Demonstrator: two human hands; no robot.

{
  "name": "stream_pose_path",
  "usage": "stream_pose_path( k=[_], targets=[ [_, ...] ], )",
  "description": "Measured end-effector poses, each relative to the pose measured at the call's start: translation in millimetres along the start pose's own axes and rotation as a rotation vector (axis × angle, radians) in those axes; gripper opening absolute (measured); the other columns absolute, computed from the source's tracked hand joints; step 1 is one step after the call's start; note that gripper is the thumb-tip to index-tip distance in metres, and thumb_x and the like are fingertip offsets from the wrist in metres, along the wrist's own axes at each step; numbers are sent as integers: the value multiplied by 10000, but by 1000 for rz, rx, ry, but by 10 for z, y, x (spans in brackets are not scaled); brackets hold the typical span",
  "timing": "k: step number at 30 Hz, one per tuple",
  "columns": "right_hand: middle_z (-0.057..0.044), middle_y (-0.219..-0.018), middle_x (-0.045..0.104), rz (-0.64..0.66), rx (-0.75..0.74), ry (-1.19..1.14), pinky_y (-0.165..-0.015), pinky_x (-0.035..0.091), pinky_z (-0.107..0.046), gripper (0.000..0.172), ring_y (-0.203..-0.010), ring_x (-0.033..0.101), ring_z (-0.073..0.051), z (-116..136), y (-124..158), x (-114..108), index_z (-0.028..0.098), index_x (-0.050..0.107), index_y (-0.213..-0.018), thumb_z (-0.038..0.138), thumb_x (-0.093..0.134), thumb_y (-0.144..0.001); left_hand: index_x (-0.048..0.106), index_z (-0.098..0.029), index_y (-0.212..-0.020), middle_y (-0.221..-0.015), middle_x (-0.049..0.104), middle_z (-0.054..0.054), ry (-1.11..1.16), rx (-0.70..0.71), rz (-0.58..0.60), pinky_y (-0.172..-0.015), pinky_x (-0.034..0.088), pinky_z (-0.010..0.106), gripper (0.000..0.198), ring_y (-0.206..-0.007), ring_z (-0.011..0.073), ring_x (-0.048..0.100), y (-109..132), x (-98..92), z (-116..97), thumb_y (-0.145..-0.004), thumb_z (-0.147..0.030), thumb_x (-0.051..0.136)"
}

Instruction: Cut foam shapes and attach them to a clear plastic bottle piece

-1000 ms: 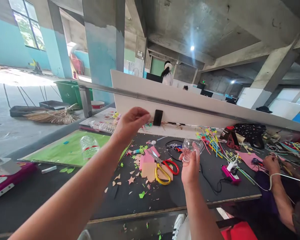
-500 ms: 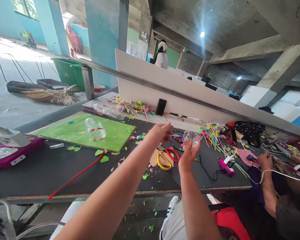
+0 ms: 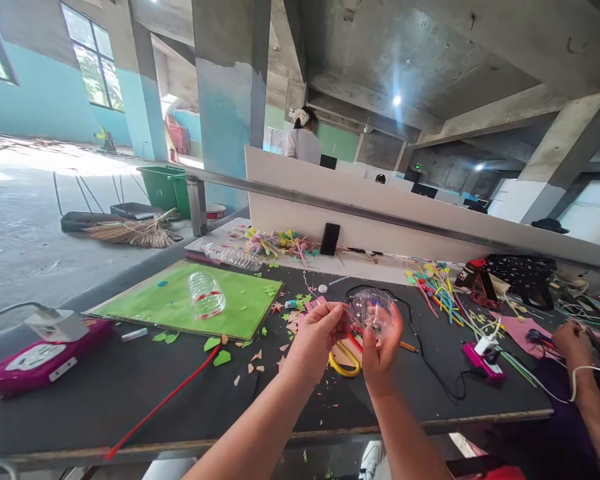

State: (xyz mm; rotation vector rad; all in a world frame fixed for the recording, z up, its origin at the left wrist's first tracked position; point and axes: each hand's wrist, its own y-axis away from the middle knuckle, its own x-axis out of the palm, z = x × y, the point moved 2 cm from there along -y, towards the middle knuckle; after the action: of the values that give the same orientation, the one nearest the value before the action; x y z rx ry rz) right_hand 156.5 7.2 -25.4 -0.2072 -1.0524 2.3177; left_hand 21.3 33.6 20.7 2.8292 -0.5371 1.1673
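Note:
My right hand is wrapped round a clear plastic bottle piece, round and see-through, held above the table. My left hand has its fingers pinched together at the left edge of that piece; what lies between the fingertips is hard to see. Below and between the hands lie scissors with yellow and red handles, partly hidden, on peach-coloured paper. Another clear ribbed bottle part stands on a green sheet to the left.
Green and peach scraps litter the black table. A red pipe cleaner and a magenta power strip lie left. A black phone leans at the back. Right are bundled pipe cleaners, a cable and a co-worker's hand.
My left hand has come down from above the table to the left edge of the bottle piece. My right hand has kept hold of it, lower now. The view has shifted left.

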Motion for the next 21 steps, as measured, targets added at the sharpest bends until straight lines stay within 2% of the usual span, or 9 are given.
stream_pose_path(
  k=[3,7,10,13,16,21],
  targets=[
    [-145,-1283,519,81,-9,0,-980,438,-503,619,-1145,546,-277,26,61,11,254,328,-1422,319,598,-868,689,-125,-807,-726,670,36,-42,11,21,-610,484,206,267,-608,93,590,34,-80,-65,-707,-355,781],
    [-139,-1291,512,148,-25,-10,-987,436,-530,640,-1173,530,-290,43,118,23,273,317,-1423,264,617,-857,698,-128,-835,-769,676,42,10,-12,11,-633,495,208,246,-646,98,611,34,-142,-145,-740,-347,760],
    [-137,-1282,524,159,-51,-19,-1019,409,-545,629,-1195,517,-299,48,142,30,269,339,-1408,244,625,-847,698,-133,-870,-759,667,29,43,-48,-15,-608,487,196,274,-606,80,594,21,-172,-173,-705,-330,792],
    [-138,-1294,523,152,-32,-61,-1011,423,-541,619,-1204,515,-304,45,162,27,267,344,-1405,258,620,-850,707,-135,-860,-697,641,11,-53,-60,7,-573,469,189,281,-556,69,562,14,-211,-178,-683,-331,801],
    [-131,-1297,530,198,21,-100,-986,452,-521,628,-1202,524,-297,44,186,30,287,335,-1415,257,620,-857,731,-149,-844,-674,641,8,-266,48,6,-580,465,195,235,-573,83,563,14,-264,-192,-703,-332,777],
    [-118,-1294,543,208,77,-101,-998,433,-526,612,-1176,547,-290,61,220,44,302,381,-1402,250,640,-850,770,-207,-858,-758,690,25,-533,357,-79,-694,508,255,142,-686,137,605,49,-377,-202,-744,-283,735]
  ],
)
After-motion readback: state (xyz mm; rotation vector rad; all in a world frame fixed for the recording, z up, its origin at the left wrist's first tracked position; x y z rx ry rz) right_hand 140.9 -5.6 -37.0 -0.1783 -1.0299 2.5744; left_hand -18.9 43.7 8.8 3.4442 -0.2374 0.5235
